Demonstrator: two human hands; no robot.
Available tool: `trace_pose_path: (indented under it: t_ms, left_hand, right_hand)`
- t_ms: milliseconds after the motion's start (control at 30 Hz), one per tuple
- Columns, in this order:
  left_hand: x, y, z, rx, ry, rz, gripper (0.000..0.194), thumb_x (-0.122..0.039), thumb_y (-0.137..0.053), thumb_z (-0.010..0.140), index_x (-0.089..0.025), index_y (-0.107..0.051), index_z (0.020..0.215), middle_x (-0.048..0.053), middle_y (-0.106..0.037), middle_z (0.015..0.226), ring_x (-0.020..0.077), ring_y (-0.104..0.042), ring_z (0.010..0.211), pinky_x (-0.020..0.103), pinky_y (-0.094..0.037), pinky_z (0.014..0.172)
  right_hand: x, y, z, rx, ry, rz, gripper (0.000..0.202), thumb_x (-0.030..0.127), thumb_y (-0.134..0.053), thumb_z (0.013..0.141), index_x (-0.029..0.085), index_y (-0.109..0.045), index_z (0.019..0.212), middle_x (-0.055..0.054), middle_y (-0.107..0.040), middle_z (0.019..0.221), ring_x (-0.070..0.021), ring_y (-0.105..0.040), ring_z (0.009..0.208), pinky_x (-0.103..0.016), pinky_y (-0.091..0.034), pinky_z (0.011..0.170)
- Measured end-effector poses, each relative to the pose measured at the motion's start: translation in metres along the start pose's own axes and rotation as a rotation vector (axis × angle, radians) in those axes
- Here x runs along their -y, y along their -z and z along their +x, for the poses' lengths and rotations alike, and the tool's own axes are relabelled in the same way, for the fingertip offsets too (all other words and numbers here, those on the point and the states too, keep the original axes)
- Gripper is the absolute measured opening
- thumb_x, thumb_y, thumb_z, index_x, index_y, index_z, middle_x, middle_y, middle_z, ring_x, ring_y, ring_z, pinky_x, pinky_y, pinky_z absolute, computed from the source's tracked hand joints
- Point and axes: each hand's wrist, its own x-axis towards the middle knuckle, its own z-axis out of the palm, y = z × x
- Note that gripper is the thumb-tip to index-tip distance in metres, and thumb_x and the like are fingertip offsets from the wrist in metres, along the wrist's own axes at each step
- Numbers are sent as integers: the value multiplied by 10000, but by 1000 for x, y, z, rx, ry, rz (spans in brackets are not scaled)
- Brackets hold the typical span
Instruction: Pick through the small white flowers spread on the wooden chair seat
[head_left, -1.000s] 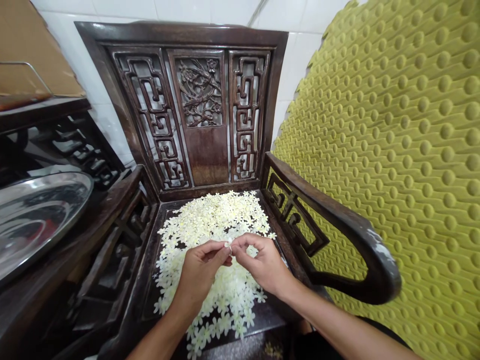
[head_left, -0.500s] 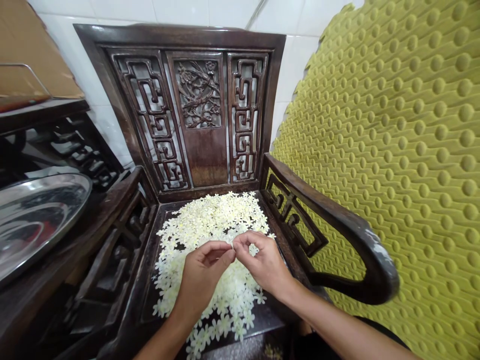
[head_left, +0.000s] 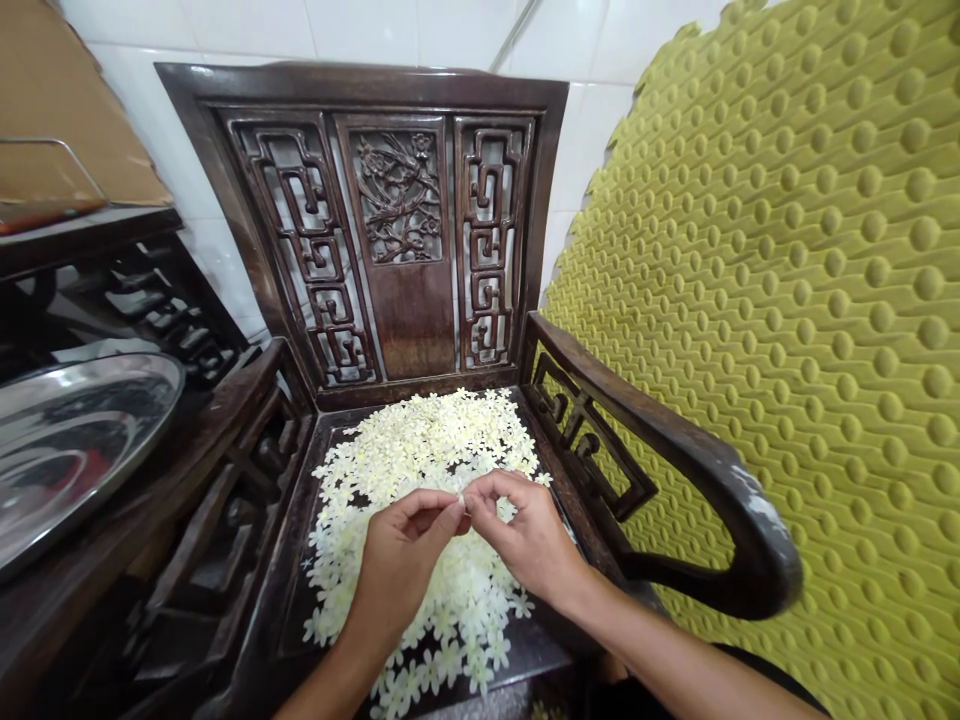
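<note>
Over the chair seat, my left hand and my right hand meet fingertip to fingertip. Thumb and forefinger are pinched together on each. A tiny whitish bit shows where the fingertips touch; it is too small to name. Beneath and around both hands lies a thick spread of small white-and-pale-yellow flowers, most with open petals. Part of this spread is hidden behind my hands and wrists.
The flowers lie on a dark carved wooden chair with a right armrest and a latticed back. A shiny metal tray rests at the left. A yellow bumpy foam mat stands upright on the right. Cardboard is at the upper left.
My hands stay pinched together at nearly the same spot, with the fingers slightly shifted. The whole view has moved a little, so the chair sits slightly lower in it.
</note>
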Motion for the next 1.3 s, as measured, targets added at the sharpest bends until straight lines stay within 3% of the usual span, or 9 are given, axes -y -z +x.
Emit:
trace_pose_path:
  t_ms: [333, 500, 567, 633, 767, 900, 1033, 1200, 1300]
  left_hand:
    - [0, -2, 0, -56, 13, 70, 136, -273, -746, 730, -159, -676, 709, 7, -719, 689, 164, -689, 693, 265, -563, 702]
    - [1, 9, 6, -102, 28, 219, 137, -306, -672, 763, -175, -632, 752, 1, -690, 676, 182, -684, 701, 275, -516, 677]
    - [-2, 21, 11, -55, 8, 413, 107, -287, -632, 770, -186, -614, 740, 0, -669, 679, 186, -663, 692, 276, -486, 648]
    - [-4, 35, 16, 55, -57, 747, 84, -238, -593, 766, -198, -597, 693, -6, -627, 651, 183, -621, 661, 277, -447, 621]
    - [-3, 59, 18, 52, -73, 1382, 115, -174, -500, 816, -209, -601, 773, 40, -676, 831, 221, -641, 790, 318, -413, 686]
    - [5, 67, 12, 154, 19, 1482, 212, -266, -536, 875, -189, -621, 1053, 105, -701, 1097, 275, -658, 1021, 358, -443, 800]
    - [6, 68, 6, 186, 7, 1511, 243, -301, -525, 912, -192, -631, 1102, 107, -706, 1125, 276, -663, 1064, 366, -457, 874]
    - [3, 72, 0, 180, -29, 1565, 270, -297, -501, 942, -173, -654, 1125, 142, -695, 1166, 297, -660, 1093, 388, -473, 910]
    - [3, 73, -3, 175, -36, 1597, 275, -293, -494, 948, -171, -661, 1129, 149, -696, 1163, 305, -666, 1085, 404, -484, 909]
  right_hand:
    - [2, -2, -1, 26, 35, -79, 144, 211, -600, 916, 194, -656, 784, 24, -621, 711, -144, -549, 710, -290, -381, 753]
    - [-12, 3, 8, -24, -68, -43, 132, 148, -550, 864, 189, -610, 755, 23, -612, 704, -135, -537, 667, -243, -387, 631]
    - [-19, 5, 11, 14, -110, -89, 123, 118, -551, 825, 189, -608, 741, 23, -616, 696, -134, -547, 654, -235, -378, 606]
    - [-24, 6, 10, 115, -125, -204, 137, 99, -556, 801, 187, -617, 716, 19, -642, 699, -133, -561, 636, -245, -375, 629]
    - [-36, 2, 5, 244, -92, -454, 113, 205, -589, 868, 193, -686, 811, -25, -715, 801, -181, -626, 738, -314, -382, 788]
    - [-53, -5, 15, 291, -97, -503, 144, 165, -564, 890, 196, -704, 883, -53, -728, 930, -203, -652, 867, -290, -397, 793]
    - [-74, -18, 38, 301, -109, -498, 187, 132, -545, 894, 183, -706, 977, -66, -714, 989, -190, -645, 893, -260, -425, 784]
    - [-92, -50, 63, 331, -167, -519, 172, 218, -570, 911, 213, -722, 990, -60, -708, 1028, -191, -651, 902, -262, -437, 784]
    - [-98, -73, 79, 308, -246, -575, 188, 305, -580, 910, 196, -715, 982, -87, -694, 1022, -221, -646, 917, -321, -428, 846]
